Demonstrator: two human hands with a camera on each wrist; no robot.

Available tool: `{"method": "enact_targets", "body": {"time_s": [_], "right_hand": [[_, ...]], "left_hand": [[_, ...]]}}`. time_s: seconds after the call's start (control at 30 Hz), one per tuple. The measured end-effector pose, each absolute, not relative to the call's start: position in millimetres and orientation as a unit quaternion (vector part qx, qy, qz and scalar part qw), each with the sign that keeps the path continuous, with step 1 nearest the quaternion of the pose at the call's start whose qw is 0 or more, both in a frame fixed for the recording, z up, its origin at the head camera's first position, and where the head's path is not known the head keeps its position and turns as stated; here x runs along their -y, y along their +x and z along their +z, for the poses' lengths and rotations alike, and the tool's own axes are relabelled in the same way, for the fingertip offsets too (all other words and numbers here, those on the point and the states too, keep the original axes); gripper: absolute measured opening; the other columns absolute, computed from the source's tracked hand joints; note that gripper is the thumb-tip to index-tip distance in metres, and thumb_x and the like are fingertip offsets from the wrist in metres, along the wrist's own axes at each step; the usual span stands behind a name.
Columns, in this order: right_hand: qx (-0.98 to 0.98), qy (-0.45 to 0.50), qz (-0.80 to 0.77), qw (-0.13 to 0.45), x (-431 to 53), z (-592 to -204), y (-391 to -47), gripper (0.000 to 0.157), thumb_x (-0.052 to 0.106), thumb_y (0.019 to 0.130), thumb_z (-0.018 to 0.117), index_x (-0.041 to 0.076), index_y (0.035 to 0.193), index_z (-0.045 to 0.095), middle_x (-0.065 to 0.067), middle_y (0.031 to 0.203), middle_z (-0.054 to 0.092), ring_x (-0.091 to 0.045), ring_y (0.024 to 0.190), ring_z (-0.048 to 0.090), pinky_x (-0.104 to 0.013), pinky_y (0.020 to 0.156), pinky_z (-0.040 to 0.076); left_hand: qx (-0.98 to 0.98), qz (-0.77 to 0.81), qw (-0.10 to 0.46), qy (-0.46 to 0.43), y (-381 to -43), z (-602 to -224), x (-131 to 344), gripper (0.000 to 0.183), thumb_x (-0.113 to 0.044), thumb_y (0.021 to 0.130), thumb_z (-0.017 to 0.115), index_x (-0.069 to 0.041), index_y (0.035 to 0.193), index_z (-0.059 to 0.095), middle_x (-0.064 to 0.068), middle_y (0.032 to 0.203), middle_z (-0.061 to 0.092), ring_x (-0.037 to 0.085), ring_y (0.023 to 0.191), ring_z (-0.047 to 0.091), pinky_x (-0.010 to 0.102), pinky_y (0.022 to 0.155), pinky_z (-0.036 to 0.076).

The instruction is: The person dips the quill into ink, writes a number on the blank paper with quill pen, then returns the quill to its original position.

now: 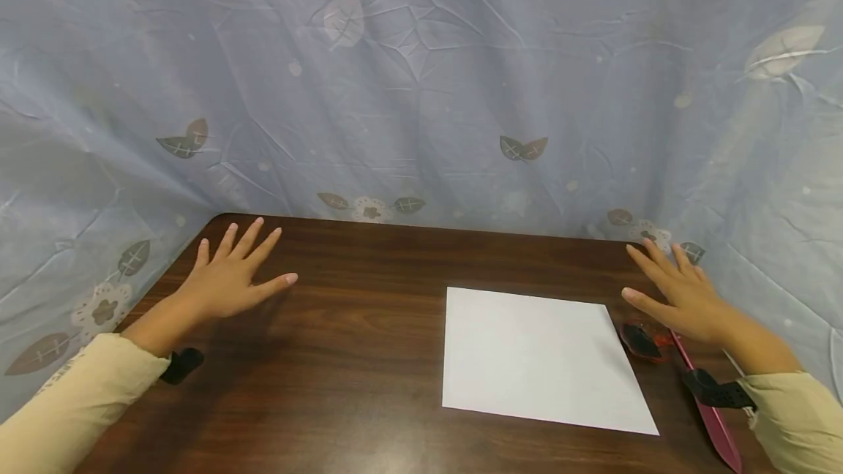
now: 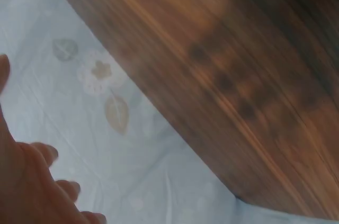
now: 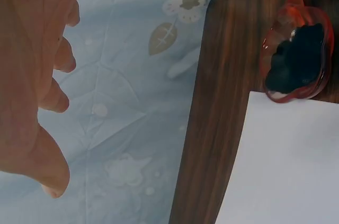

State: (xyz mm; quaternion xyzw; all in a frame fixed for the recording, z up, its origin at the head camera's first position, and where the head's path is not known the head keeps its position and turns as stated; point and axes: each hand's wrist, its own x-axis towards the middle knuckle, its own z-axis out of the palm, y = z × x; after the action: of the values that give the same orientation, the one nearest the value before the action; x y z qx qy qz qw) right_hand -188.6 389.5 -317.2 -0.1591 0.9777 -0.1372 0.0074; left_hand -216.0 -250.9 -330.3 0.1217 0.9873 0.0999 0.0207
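Note:
My left hand (image 1: pixel 227 280) hovers over the left side of the table with its fingers spread, holding nothing. On the right, my right hand (image 1: pixel 688 306) is also raised with fingers spread and nothing in it. Nearest to it is a small translucent red dish (image 1: pixel 642 342) with a short handle and dark liquid inside, clearer in the right wrist view. A thin purple-pink stick (image 1: pixel 718 434), broad and flat toward its near end, lies under the right wrist, partly hidden by it. A blank white sheet of paper (image 1: pixel 543 360) lies left of the dish.
The dark wooden table (image 1: pixel 329 357) has a rounded far left corner. A pale blue cloth (image 1: pixel 421 93) with leaves and flowers hangs behind it and along both sides. Part of another thin, light-coloured item (image 1: pixel 734 363) shows beneath the right wrist.

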Motion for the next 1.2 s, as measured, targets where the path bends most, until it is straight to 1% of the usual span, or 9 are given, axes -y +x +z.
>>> {"method": "enact_targets", "body": {"time_s": [0.23, 0.5, 0.67, 0.77, 0.87, 0.93, 1.03, 1.1, 1.2], "right_hand": [[-0.976, -0.155, -0.155, -0.007, -408.4, -325.8, -185.0, 0.074, 0.033, 0.100, 0.047, 0.016, 0.155, 0.000, -0.025, 0.157, -0.011, -0.057, 0.134, -0.022, -0.080, 0.093, -0.008], [-0.965, -0.142, -0.221, 0.001, -438.1, -339.9, -170.4, 0.072, 0.026, 0.102, 0.045, 0.011, 0.155, -0.001, -0.033, 0.153, -0.013, -0.060, 0.129, -0.026, -0.080, 0.091, -0.014], [-0.957, -0.149, -0.249, -0.015, -459.6, -358.0, -161.2, 0.072, 0.019, 0.102, 0.046, 0.010, 0.155, -0.002, -0.036, 0.152, -0.009, -0.059, 0.133, -0.019, -0.076, 0.096, -0.014], [-0.954, -0.155, -0.256, -0.035, -471.2, -370.8, -154.6, 0.073, 0.015, 0.101, 0.048, 0.013, 0.155, -0.001, -0.033, 0.154, -0.003, -0.028, 0.144, -0.014, -0.052, 0.112, -0.014], [-0.953, -0.145, -0.262, -0.044, -479.7, -381.1, -147.6, 0.074, 0.014, 0.101, 0.048, 0.018, 0.155, -0.001, -0.028, 0.156, 0.000, 0.008, 0.135, -0.008, -0.037, 0.113, -0.012], [-0.957, -0.128, -0.259, -0.041, -483.8, -385.8, -143.2, 0.073, 0.016, 0.101, 0.047, 0.021, 0.155, -0.001, -0.028, 0.156, 0.002, 0.010, 0.132, -0.006, -0.051, 0.115, -0.001], [-0.961, -0.108, -0.252, -0.032, -488.4, -391.3, -137.8, 0.073, 0.017, 0.101, 0.048, 0.019, 0.155, -0.001, -0.035, 0.152, 0.009, -0.025, 0.143, 0.003, -0.074, 0.095, 0.025], [-0.965, -0.100, -0.241, -0.033, -491.3, -394.6, -135.5, 0.074, 0.016, 0.101, 0.050, 0.019, 0.155, 0.002, -0.038, 0.149, 0.018, -0.052, 0.134, 0.021, -0.060, 0.087, 0.047], [-0.960, -0.114, -0.247, -0.065, -496.4, -401.8, -133.3, 0.075, 0.010, 0.096, 0.057, 0.019, 0.155, 0.012, -0.011, 0.154, 0.030, -0.024, 0.121, 0.053, -0.018, 0.079, 0.051]], "left_hand": [[-0.983, 0.103, 0.019, 0.152, -225.0, -341.6, 217.1, 0.092, -0.074, 0.088, 0.037, -0.021, 0.156, 0.004, 0.013, 0.161, -0.009, 0.047, 0.142, -0.011, 0.072, 0.102, -0.013], [-0.971, 0.101, 0.020, 0.214, -236.3, -362.4, 161.9, 0.089, -0.074, 0.088, 0.037, -0.023, 0.156, 0.008, 0.008, 0.162, -0.005, 0.043, 0.145, -0.007, 0.069, 0.107, -0.008], [-0.960, 0.116, 0.028, 0.252, -234.9, -376.9, 124.7, 0.088, -0.073, 0.089, 0.038, -0.023, 0.155, 0.010, 0.007, 0.162, -0.004, 0.039, 0.146, -0.004, 0.067, 0.110, -0.004], [-0.952, 0.124, 0.044, 0.278, -232.4, -387.2, 103.3, 0.088, -0.072, 0.089, 0.038, -0.022, 0.156, 0.009, 0.006, 0.161, -0.005, 0.037, 0.146, -0.004, 0.065, 0.111, -0.002], [-0.945, 0.120, 0.063, 0.299, -229.6, -397.3, 84.8, 0.088, -0.072, 0.089, 0.039, -0.022, 0.156, 0.008, 0.005, 0.161, -0.006, 0.036, 0.147, -0.003, 0.063, 0.112, -0.001], [-0.940, 0.118, 0.070, 0.311, -228.2, -404.5, 74.2, 0.088, -0.072, 0.089, 0.040, -0.022, 0.156, 0.009, 0.005, 0.161, -0.005, 0.036, 0.147, -0.001, 0.063, 0.113, 0.001], [-0.935, 0.117, 0.079, 0.326, -226.5, -414.7, 60.5, 0.088, -0.072, 0.089, 0.040, -0.022, 0.156, 0.011, 0.005, 0.162, -0.003, 0.035, 0.147, 0.002, 0.063, 0.113, 0.004], [-0.931, 0.119, 0.084, 0.333, -225.9, -420.6, 52.8, 0.088, -0.072, 0.088, 0.040, -0.021, 0.155, 0.014, 0.006, 0.162, 0.000, 0.036, 0.147, 0.004, 0.063, 0.113, 0.007], [-0.928, 0.118, 0.097, 0.340, -224.0, -425.7, 43.1, 0.089, -0.073, 0.087, 0.040, -0.021, 0.155, 0.016, 0.007, 0.162, 0.003, 0.035, 0.147, 0.005, 0.063, 0.113, 0.007]]}}
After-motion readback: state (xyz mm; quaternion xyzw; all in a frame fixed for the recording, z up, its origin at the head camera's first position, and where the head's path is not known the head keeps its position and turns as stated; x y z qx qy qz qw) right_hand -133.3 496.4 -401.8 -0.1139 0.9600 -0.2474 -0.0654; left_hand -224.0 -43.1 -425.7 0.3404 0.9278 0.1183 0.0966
